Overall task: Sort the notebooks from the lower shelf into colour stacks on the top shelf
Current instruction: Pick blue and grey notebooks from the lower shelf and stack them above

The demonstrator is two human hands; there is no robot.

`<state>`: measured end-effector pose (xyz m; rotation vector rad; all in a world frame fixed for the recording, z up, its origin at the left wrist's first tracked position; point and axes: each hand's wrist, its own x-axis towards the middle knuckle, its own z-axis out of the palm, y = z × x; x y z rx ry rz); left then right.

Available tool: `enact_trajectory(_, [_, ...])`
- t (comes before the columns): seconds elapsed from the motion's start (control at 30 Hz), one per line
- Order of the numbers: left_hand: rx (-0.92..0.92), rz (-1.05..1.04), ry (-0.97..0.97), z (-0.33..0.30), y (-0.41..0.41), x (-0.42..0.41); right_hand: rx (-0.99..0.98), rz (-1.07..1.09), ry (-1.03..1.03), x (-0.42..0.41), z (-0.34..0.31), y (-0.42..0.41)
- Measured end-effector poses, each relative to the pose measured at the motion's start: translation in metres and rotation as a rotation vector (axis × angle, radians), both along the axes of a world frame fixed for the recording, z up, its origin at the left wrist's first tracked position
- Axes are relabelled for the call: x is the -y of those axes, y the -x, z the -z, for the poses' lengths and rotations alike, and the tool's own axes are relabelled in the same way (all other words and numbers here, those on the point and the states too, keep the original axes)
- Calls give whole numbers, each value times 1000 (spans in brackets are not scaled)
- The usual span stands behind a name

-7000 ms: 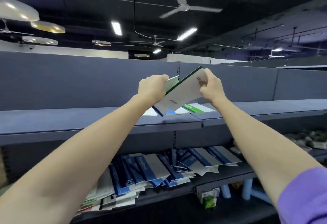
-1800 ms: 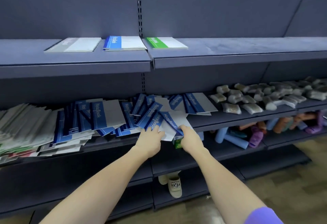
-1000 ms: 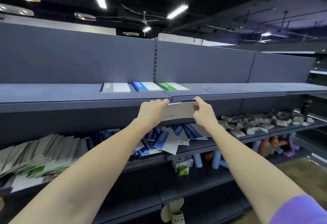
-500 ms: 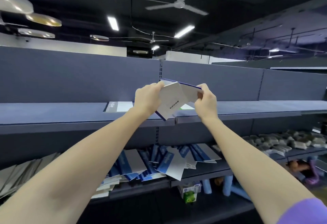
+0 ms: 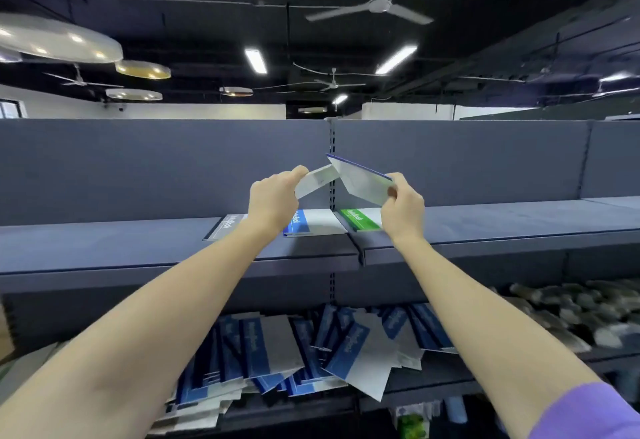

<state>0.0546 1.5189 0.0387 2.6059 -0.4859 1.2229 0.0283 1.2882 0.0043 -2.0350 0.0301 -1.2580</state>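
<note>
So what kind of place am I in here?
Probably a shop or stockroom: long grey retail shelving, loose blue notebooks heaped on the lower shelf, and ceiling fans with strip lights overhead.

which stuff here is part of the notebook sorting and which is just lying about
Part of the job:
- notebook in left hand
- blue-edged notebook in right hand
- grey stack, blue stack, green stack
- notebook pile on lower shelf

Lying about:
- grey packets
- green carton

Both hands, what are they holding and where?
Left hand pinches one notebook at its lower left end; right hand pinches a blue-edged notebook at its lower right corner.
</note>
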Motion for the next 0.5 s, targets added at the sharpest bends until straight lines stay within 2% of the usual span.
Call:
enact_trajectory(0.2, [-75, -89, -199, 33, -36, 19, -106, -67, 169, 8, 12, -36])
enact_trajectory(0.33, [-259, -67, -296, 56, -62, 31, -159, -92, 285, 10, 17, -55])
enact_trajectory(0.43, [-462, -10, -223, 65, -79, 33, -199, -69, 352, 10, 20, -70])
enact_trajectory(0.5, [-519, 35, -163, 67, -87, 27, -204, -73, 349, 9, 20, -77])
